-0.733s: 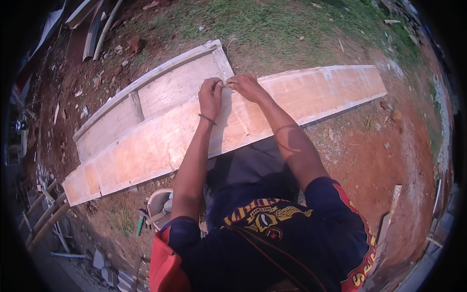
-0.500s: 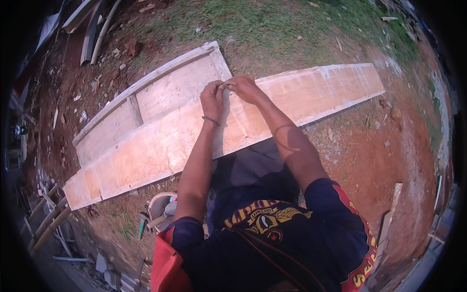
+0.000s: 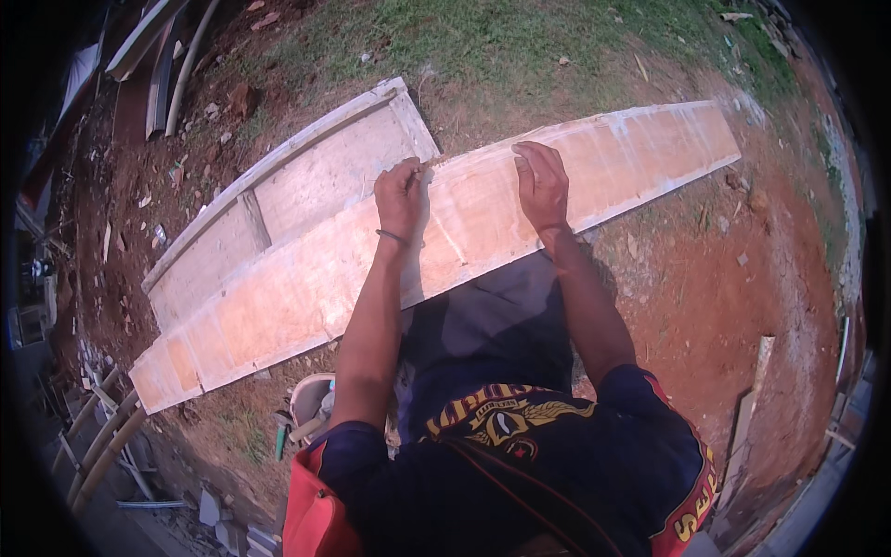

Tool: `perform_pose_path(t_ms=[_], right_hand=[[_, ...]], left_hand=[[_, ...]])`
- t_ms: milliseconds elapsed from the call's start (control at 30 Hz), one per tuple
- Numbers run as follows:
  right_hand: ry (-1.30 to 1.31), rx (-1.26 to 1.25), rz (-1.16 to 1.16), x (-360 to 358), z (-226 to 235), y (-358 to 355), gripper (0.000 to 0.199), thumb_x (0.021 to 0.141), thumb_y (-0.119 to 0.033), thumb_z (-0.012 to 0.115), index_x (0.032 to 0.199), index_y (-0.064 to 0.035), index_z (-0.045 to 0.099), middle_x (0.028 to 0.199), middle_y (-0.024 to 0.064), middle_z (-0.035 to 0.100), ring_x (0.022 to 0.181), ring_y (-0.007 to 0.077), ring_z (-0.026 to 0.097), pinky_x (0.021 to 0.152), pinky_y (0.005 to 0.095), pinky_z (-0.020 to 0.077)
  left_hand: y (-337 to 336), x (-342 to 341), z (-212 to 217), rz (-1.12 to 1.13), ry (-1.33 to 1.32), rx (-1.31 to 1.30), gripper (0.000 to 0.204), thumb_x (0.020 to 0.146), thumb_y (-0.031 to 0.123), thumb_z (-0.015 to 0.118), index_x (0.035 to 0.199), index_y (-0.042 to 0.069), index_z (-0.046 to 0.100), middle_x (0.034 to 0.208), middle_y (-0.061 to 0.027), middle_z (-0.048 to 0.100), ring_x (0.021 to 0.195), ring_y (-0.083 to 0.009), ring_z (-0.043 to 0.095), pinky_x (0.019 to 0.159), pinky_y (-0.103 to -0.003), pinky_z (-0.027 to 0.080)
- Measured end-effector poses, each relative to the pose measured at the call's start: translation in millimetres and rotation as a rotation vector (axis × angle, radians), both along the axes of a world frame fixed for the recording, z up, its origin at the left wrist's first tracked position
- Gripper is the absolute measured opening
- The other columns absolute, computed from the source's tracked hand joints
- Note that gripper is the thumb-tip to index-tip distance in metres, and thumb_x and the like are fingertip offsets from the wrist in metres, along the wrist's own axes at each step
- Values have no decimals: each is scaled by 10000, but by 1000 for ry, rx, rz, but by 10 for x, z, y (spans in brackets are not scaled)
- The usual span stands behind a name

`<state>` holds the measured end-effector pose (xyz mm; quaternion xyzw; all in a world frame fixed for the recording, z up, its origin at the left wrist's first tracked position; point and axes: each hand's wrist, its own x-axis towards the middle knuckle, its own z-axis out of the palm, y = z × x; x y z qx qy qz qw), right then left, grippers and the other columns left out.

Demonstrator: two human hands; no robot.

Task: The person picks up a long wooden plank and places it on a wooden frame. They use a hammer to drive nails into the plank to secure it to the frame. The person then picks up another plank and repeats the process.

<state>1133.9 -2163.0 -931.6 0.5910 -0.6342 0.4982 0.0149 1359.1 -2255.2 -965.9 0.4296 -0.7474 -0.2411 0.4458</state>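
No packages or signs in view. Long pale plywood board [image 3: 306, 288] lies flat on red dirt ground [image 3: 715, 306], slanting from lower left to upper right. Left hand [image 3: 401, 195] on board's far edge — fingers curled, pinching something small, too tiny to tell. Right hand [image 3: 542, 181] flat on board, grip released, palm down, fingers toward far edge. Framed wooden panel [image 3: 297, 186] just behind board. Both arms stretched forward.

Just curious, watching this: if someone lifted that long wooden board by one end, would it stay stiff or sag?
The long board looks thin and very long, so it would probably sag or flex if lifted by one end. It lies flat on the dirt, so it should not roll. Its face looks rough and dry under the left hand and right hand, likely not slippery.
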Motion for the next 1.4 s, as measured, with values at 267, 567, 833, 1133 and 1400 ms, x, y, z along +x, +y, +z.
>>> perform_pose_path(t_ms=[267,567,833,1133,1400], right_hand=[[-33,795,-749,-921,-1845,1980,318,917,-267,546,1004,37,584,830,215,623,775,420,602,744,483,484],[-709,936,-498,-842,-2560,1893,331,895,-261,558,1047,33,571,788,164,619,700,359,608,686,460,491],[-1725,746,-390,-949,-2433,1651,329,886,-247,560,1071,25,562,774,128,614,655,299,613,623,432,495],[-577,796,-679,-584,-1239,2552,315,884,-207,580,1113,-2,512,770,103,606,642,228,621,580,371,495],[-238,462,34,-141,315,1533,286,870,-120,651,1097,-7,519,731,95,594,635,198,599,592,336,475]], left_hand=[[21,-33,133,8,-34,64,88,860,36,583,890,33,666,816,-149,683,761,-328,646,873,-406,424],[61,-34,179,-20,-47,78,111,849,20,602,923,23,686,822,-167,686,754,-320,642,733,-362,479],[30,-8,146,-62,-39,2,106,838,-13,594,903,29,667,841,-146,692,731,-307,624,701,-365,477],[-41,-27,123,-52,16,6,81,806,-48,566,808,2,629,765,-145,658,683,-321,631,642,-352,469],[-45,24,99,-88,-38,153,72,830,19,599,816,85,623,852,-48,685,814,-245,632,859,-388,399]])
